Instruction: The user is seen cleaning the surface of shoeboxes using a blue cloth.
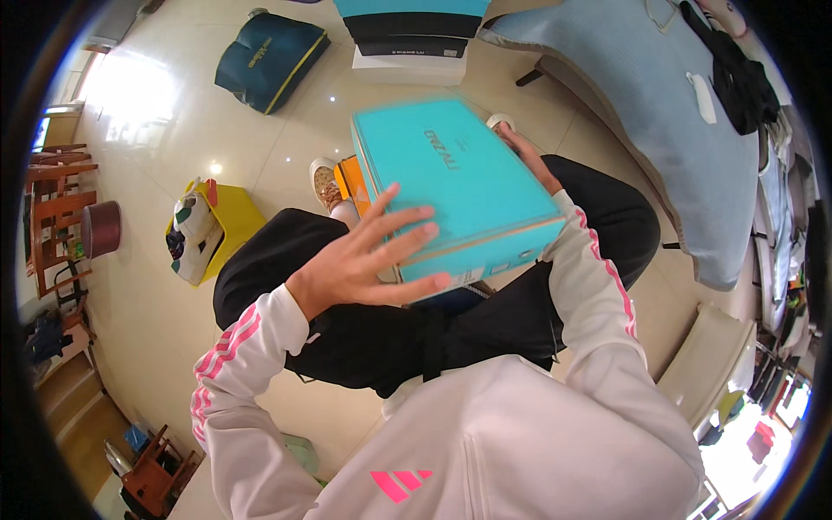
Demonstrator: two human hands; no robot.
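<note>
A turquoise shoebox (485, 182) with its lid on is held tilted above my lap. My left hand (355, 260) has its fingers spread and stretched over the near left corner of the box, touching or just above the lid. At the far right side of the box, my right hand (530, 159) grips its edge, its fingers partly hidden. Under the box's left side an orange box (350, 184) shows in part, beside a patterned shoe (325, 184) on my foot. Something dark lies between my legs, mostly covered.
On the tiled floor to the left stands a yellow box (238, 227) with white-and-green shoes (192, 232). Farther off sit a dark green bag (273, 61) and stacked boxes (412, 39). A blue-covered couch (624, 95) borders the right. Wooden chairs (56, 212) stand far left.
</note>
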